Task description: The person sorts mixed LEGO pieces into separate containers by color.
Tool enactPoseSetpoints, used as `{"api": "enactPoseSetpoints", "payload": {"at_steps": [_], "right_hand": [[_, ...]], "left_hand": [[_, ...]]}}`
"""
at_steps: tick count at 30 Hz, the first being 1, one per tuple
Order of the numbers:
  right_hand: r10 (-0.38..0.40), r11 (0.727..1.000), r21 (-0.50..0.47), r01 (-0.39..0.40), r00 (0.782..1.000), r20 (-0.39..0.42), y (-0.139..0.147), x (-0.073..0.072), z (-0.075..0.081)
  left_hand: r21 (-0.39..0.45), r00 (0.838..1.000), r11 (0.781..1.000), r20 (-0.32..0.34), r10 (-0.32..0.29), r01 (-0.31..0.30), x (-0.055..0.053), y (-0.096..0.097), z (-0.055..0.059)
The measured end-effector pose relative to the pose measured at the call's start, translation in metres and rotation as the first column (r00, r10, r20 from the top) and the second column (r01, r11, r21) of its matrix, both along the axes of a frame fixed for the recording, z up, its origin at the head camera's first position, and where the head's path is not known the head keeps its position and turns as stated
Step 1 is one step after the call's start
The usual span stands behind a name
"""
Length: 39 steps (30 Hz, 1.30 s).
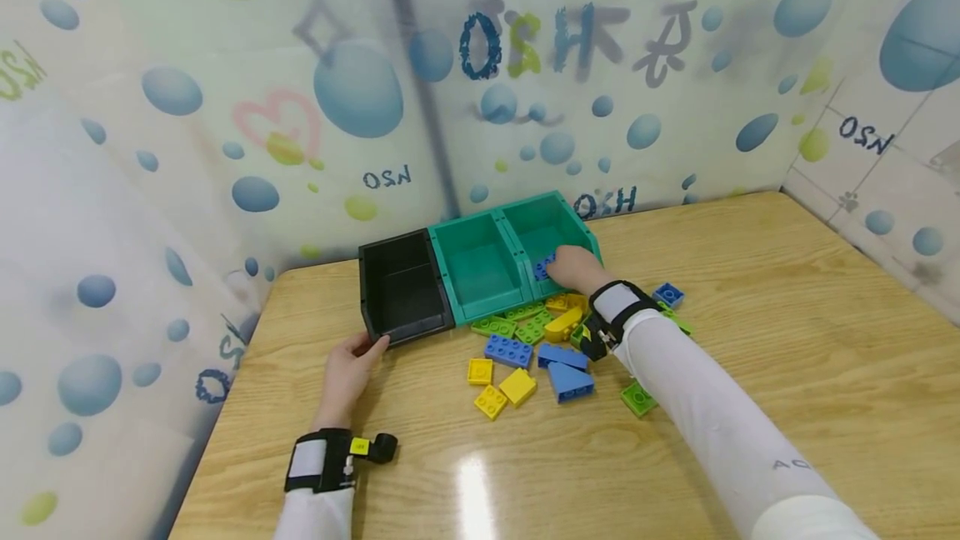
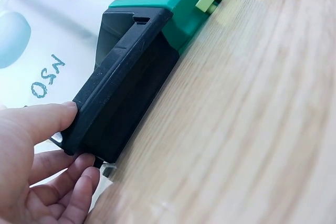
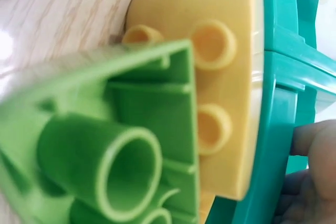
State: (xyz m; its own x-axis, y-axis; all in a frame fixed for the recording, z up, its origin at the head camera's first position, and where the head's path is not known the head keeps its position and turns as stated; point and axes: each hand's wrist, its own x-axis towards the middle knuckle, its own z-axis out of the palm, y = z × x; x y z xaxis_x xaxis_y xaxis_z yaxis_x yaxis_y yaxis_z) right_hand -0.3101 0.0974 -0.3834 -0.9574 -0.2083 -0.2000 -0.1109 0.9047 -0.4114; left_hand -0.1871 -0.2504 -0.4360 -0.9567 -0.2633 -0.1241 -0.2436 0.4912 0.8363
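On the wood-grain table (image 1: 787, 298) we see three bins in a row, a black bin (image 1: 412, 330) at the left, then a middle teal bin (image 1: 480, 269) and a right teal bin (image 1: 543, 232); we judge them light, stiff and apt to slide when nudged, so their rims look like the best hold. Our left hand (image 1: 348, 377) pinches the black bin's near left corner, thumb on the rim, other fingers curled below; our right hand (image 1: 581, 267) reaches over the front of the right teal bin, a blue brick (image 1: 542, 267) at its fingers; the brick should be light, hard, smooth and tough, easiest taken by its sides.

We cannot tell whether those fingers grip it or whether it rests inside; the right wrist view cuts that hand off, and a blurred green brick (image 3: 94, 135) fills its foreground; our right forearm hides part of the loose pile.
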Motion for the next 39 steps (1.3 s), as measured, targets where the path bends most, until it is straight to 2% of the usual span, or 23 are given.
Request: {"api": "enactPoseSetpoints", "payload": {"at_steps": [6,12,14,17,21,24,28,35,37,39], "right_hand": [[0.007,0.997,0.08,-0.007,1.0,-0.005,-0.001,-0.002,-0.003],[0.014,0.998,0.064,-0.013,1.0,-0.014,-0.001,0.001,-0.004],[0.02,1.0,0.017,-0.019,1.0,-0.022,0.001,0.002,-0.003],[0.011,0.993,-0.12,-0.017,0.998,-0.056,0.005,0.003,0.002],[0.006,0.951,-0.308,-0.035,0.996,-0.093,0.013,0.009,0.014],[0.036,0.929,-0.364,-0.069,0.995,-0.097,0.022,0.021,0.021],[0.101,0.908,-0.398,-0.132,0.99,-0.097,0.036,0.048,0.025],[0.206,0.899,-0.377,-0.223,0.975,-0.085,0.061,0.09,0.017],[0.244,0.891,-0.384,-0.244,0.969,-0.048,0.069,0.098,0.014],[0.311,0.877,-0.382,-0.29,0.95,-0.009,0.079,0.105,0.011]], "left_hand": [[-0.003,1.0,1.0,-0.001,-0.012,0.012,0.001,0.001,0.001],[0.023,1.0,1.0,0.023,-0.007,0.006,0.002,0.001,0.001],[0.024,1.0,1.0,0.031,-0.004,0.003,0.002,0.001,0.002],[0.035,0.999,0.999,0.033,0.0,-0.001,0.002,0.001,0.002],[0.031,1.0,0.999,0.024,0.004,-0.005,0.001,0.0,0.003],[0.025,1.0,1.0,0.023,0.003,-0.004,0.001,0.0,0.003],[0.034,0.999,0.999,0.032,0.005,-0.006,0.0,-0.001,0.003],[0.01,1.0,1.0,0.026,-0.008,0.008,-0.002,-0.003,0.002],[0.008,1.0,1.0,0.029,-0.009,0.009,-0.002,-0.003,0.002],[0.008,0.999,1.0,0.033,-0.007,0.007,-0.002,-0.003,0.002]]}}
